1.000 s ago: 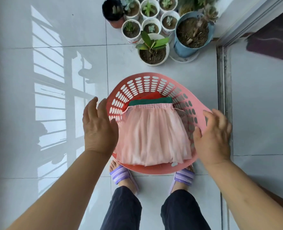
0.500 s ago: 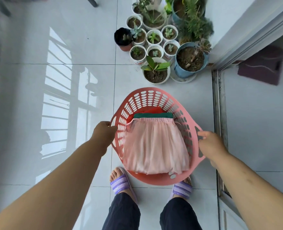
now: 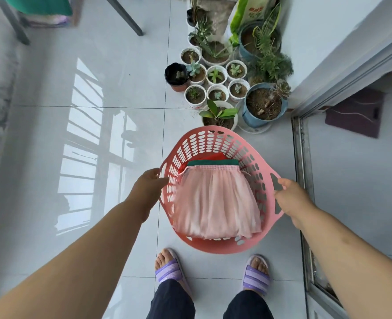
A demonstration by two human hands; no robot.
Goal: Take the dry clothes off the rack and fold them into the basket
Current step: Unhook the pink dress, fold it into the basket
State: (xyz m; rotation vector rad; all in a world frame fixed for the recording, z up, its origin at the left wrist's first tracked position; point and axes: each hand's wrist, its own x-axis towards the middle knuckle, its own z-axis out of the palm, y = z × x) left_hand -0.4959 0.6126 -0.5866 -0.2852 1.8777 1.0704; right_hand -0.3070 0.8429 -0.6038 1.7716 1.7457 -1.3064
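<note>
Now the pink laundry basket (image 3: 222, 248) is held by both side handles, the left hand (image 3: 148, 189) with its grip clamped round the left rim and the right hand (image 3: 291, 199) clamped round the right. The likely trouble is one side rising above the other, which would tip the basket and slide the folded stack against its wall, or a forward swing into the flowerpots (image 3: 218, 113) just beyond its far rim. The basket's mouth faces up. Inside, the pink tulle skirt (image 3: 215, 201) lies on top with its long axis running from far rim to near rim, its waistband at the far end over a green garment (image 3: 213, 162) and a red one (image 3: 215, 157).
</note>
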